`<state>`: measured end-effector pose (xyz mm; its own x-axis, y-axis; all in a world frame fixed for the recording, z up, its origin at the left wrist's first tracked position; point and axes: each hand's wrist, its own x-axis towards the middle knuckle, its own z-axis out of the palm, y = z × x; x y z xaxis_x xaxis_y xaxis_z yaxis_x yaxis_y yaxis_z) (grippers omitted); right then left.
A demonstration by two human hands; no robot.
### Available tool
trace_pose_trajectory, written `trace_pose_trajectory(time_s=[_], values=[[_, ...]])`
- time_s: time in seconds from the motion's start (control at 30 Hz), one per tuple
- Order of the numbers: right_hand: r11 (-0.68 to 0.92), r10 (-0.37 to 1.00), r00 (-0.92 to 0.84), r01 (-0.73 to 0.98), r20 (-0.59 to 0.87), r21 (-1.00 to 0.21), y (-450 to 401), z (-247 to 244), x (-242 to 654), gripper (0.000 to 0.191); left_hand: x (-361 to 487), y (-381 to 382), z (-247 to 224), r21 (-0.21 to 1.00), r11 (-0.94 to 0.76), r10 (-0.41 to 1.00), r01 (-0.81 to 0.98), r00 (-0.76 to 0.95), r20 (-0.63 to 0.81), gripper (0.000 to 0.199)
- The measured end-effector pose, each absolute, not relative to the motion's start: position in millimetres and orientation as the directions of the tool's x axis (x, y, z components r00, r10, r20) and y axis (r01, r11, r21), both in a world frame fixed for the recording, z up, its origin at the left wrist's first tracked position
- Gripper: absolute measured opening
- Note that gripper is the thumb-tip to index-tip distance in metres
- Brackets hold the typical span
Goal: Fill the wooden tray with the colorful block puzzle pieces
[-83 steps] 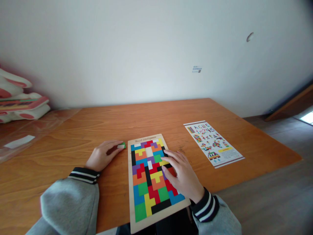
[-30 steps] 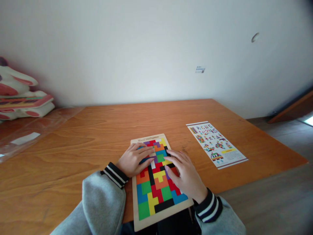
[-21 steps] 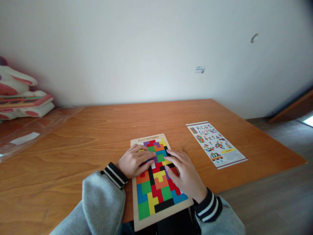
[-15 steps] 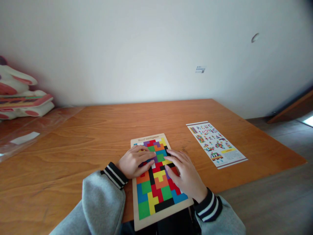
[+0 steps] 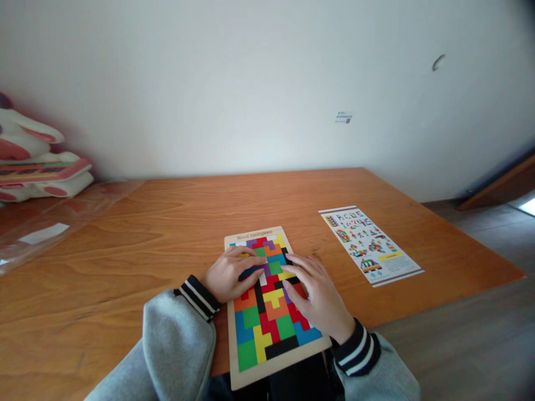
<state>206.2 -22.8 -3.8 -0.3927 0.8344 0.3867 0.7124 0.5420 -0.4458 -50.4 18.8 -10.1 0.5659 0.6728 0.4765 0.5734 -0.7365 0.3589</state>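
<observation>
A wooden puzzle board (image 5: 232, 356) filled with coloured block pieces lies at the table's near edge, its lower end sticking out past the edge. My left hand (image 5: 234, 274) rests over the board's upper left part, fingers apart and pointing right, with no piece visibly gripped. On the right side, my right hand (image 5: 317, 295) lies over the board with its fingers spread and nothing visible between them. Both hands cover some of the pieces. The fingertips of the two hands are apart, with green, yellow and red pieces showing between them.
A printed pattern sheet (image 5: 371, 245) lies to the right on the wooden table (image 5: 188, 211). Clear plastic wrapping (image 5: 96, 206) and a white and pink animal-shaped toy (image 5: 45, 172) are at the left. A wall stands behind the table.
The view has shifted very slightly. Both hands keep almost the same pose over the board.
</observation>
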Motion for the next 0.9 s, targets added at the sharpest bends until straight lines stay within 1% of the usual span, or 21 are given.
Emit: trace_pose_trajectory(time_s=[0.1,0.23,0.3,0.47,0.63,0.9], values=[[0.54,0.837,-0.397,0.714,0.377,-0.446,-23,-4,206,0.027,-50,18,-12,0.391,-0.729,0.684,0.563,0.563,0.464,0.03],[0.546,0.832,-0.398,0.707,0.386,-0.449,-23,-5,206,0.027,-50,18,-14,0.462,-0.705,0.709,0.538,0.543,0.45,0.029],[0.545,0.833,-0.4,0.708,0.383,-0.448,-23,-5,206,0.027,-50,18,-13,0.468,-0.715,0.699,0.519,0.544,0.465,0.029],[0.547,0.832,-0.404,0.713,0.38,-0.44,-23,-4,207,0.027,-51,19,-9,0.428,-0.71,0.698,0.558,0.481,0.531,0.031],[0.541,0.835,-0.393,0.714,0.384,-0.445,-23,-3,206,0.026,-52,20,-11,0.363,-0.751,0.649,0.551,0.517,0.557,0.026],[0.538,0.839,-0.401,0.715,0.368,-0.448,-23,-5,206,0.027,-50,19,-3,0.332,-0.771,0.62,0.544,0.521,0.586,0.027]])
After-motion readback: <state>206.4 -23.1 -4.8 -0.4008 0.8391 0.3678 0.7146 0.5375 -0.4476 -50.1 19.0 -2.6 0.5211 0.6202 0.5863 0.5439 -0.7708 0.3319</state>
